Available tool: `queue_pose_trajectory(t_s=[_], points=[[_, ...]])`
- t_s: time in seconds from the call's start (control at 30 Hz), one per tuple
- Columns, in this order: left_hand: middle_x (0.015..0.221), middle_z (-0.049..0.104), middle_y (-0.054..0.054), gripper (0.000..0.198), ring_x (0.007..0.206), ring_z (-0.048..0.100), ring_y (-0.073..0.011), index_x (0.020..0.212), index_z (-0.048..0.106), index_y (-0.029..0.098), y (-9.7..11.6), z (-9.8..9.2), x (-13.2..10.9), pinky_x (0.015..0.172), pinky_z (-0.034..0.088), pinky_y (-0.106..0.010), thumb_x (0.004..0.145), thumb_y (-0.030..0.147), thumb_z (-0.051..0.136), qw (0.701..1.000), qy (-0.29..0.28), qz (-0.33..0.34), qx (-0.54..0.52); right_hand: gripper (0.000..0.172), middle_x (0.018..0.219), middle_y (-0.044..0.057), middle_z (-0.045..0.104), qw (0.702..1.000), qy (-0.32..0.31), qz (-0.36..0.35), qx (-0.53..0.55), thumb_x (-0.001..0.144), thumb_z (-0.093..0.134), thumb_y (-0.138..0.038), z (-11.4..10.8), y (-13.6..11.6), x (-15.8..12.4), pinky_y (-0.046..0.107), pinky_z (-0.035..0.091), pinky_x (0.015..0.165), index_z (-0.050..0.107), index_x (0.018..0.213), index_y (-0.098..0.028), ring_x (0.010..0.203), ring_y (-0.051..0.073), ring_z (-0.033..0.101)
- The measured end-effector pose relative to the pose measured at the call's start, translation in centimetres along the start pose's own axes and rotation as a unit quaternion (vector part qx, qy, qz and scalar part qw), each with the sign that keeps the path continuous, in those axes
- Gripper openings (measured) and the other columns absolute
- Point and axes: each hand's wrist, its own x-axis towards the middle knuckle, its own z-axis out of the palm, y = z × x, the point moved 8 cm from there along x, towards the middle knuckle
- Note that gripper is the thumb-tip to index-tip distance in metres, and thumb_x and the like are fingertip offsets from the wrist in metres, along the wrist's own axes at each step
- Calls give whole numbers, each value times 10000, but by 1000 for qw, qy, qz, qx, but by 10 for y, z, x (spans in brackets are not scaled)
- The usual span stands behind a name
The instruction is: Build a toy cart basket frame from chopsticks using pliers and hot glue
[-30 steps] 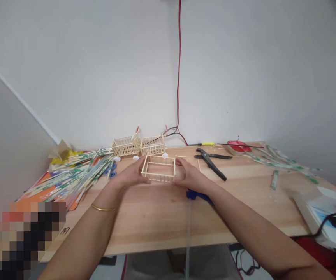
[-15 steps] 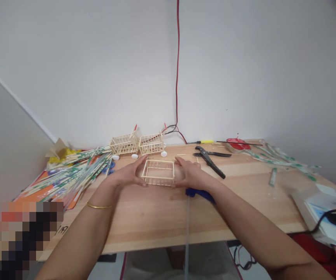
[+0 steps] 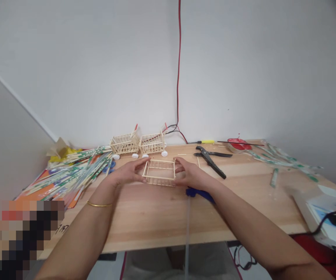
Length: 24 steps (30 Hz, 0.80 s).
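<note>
A small open box frame of thin wooden sticks is between my hands at the middle of the table. My left hand grips its left end, thumb at the near corner and fingers at the far one. At the right end, my right hand holds it the same way, fingers curved around the corners. Just behind stand two little stick carts, a left cart and a right cart, with white wheels and red-tipped handles. A blue tool with a long translucent rod lies partly under my right forearm.
Black-handled pliers lie right of centre. Paper-wrapped sticks are heaped at the left over orange sheets. Behind the pliers are a yellow marker and a red dish. A white box with a black cable stands at the right edge.
My left fingers have closed in on the left end of the stick frame. The frame stays in nearly the same spot, and the view has shifted slightly.
</note>
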Motion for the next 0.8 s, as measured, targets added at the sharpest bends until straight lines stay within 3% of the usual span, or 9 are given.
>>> queue_pose_trajectory(t_s=[0.23, 0.57, 0.8], points=[[1519, 194, -107, 1040, 1372, 253, -253, 1439, 218, 239, -4, 3, 1, 1113, 230, -398, 559, 312, 767, 999, 1, 2, -44, 891, 1231, 128, 571, 1000, 5, -21, -11, 547, 804, -356, -1, 0, 0, 369, 462, 910, 378, 1316, -211, 1102, 240, 566], [1502, 250, -112, 984, 1359, 283, -271, 1410, 296, 240, -5, 2, 1, 1108, 238, -433, 556, 356, 769, 999, 5, 0, -32, 866, 1259, 134, 551, 1000, 0, -8, -22, 553, 794, -323, 0, -4, -2, 369, 445, 922, 377, 1304, -207, 1118, 243, 556], [1510, 223, -115, 1000, 1366, 264, -266, 1418, 266, 227, -6, 4, 1, 1115, 214, -427, 561, 342, 767, 999, -5, -4, -46, 907, 1240, 138, 560, 999, 0, -12, -32, 551, 791, -348, -1, -5, -1, 359, 450, 904, 353, 1330, -196, 1105, 239, 558]])
